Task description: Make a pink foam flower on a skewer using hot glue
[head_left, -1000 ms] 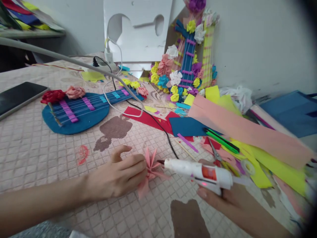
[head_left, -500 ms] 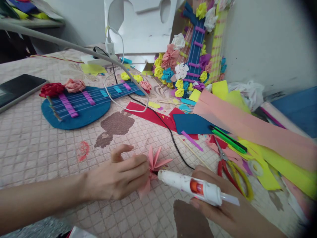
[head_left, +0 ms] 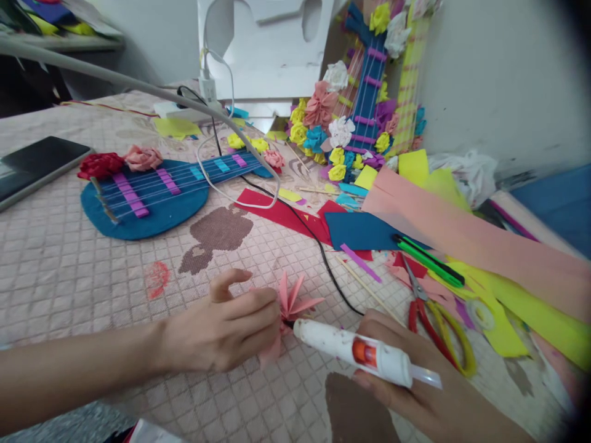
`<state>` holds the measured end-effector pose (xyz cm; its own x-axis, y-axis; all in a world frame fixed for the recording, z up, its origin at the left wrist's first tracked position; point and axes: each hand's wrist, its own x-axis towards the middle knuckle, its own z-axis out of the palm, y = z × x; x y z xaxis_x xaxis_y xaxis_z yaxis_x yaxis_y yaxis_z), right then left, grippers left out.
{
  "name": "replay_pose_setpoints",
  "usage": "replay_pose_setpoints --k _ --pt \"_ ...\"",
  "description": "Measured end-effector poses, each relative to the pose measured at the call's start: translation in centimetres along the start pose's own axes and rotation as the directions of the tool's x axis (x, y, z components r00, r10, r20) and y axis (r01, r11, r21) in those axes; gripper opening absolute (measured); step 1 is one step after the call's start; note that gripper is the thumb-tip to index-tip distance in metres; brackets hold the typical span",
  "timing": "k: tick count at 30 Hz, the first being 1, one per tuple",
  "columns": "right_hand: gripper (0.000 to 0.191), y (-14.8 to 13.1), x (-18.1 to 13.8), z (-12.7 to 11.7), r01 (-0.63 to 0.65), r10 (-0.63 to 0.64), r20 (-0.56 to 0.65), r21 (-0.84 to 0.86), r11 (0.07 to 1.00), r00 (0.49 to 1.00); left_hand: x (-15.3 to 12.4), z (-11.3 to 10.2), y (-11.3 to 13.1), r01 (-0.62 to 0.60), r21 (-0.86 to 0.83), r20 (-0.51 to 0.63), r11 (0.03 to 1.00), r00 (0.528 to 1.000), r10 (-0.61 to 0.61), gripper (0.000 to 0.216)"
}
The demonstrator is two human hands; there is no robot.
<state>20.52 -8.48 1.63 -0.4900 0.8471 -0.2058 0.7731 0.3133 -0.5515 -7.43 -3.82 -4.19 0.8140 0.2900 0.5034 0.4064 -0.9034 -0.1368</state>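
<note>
My left hand [head_left: 231, 326] is closed on a pink paper flower [head_left: 294, 298] low over the table, its pointed petals fanning out past the fingers. Those fingers hide part of the flower. A white hot glue gun [head_left: 341, 344] is gripped in my right hand [head_left: 401, 369], with a clear glue stick [head_left: 427, 376] poking from its rear. The gun's dark nozzle [head_left: 289, 324] points left, at the flower's centre beside my left fingertips. Whether the nozzle touches the paper I cannot tell.
Red-and-yellow scissors [head_left: 441, 329], a green cutter [head_left: 429, 261] and coloured paper strips [head_left: 462, 221] lie to the right. A blue paper guitar [head_left: 180, 206] with flowers rests at the left, near a phone [head_left: 41, 166]. A black cord [head_left: 323, 252] crosses the table. Flowered guitars [head_left: 364, 92] lean behind.
The glue gun has shifted very slightly at its rear end. Both hands keep nearly the same place, and the whole view has moved a little to the right.
</note>
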Motion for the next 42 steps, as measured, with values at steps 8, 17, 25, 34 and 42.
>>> replay_pose_setpoints --k 8,17,25,34,42 --pt "0.015 0.2 -0.2 0.1 0.015 -0.016 -0.016 -0.073 0.997 1.000 0.0 0.1 0.1 0.018 0.008 0.008 1.000 1.000 -0.018 0.021" --pt "0.015 0.7 -0.2 -0.2 0.023 -0.024 -0.015 -0.075 0.997 1.000 0.1 0.3 -0.2 0.015 -0.022 -0.001 1.000 1.000 -0.015 0.023" --pt "0.014 0.9 -0.5 -0.6 0.003 0.002 -0.099 0.053 0.999 0.995 0.2 0.7 -0.3 0.042 -0.057 0.066 0.997 0.997 -0.038 0.016" --pt "0.017 2.3 -1.1 -0.7 -0.084 0.095 -0.201 0.066 0.994 0.975 0.4 1.0 -0.1 0.077 -0.034 0.019 0.996 0.997 -0.077 0.022" --pt "0.032 3.0 0.3 -1.5 -0.172 0.180 -0.285 0.053 0.984 0.941 0.8 0.9 0.0 0.097 -0.064 0.022 0.993 0.995 -0.095 0.024"
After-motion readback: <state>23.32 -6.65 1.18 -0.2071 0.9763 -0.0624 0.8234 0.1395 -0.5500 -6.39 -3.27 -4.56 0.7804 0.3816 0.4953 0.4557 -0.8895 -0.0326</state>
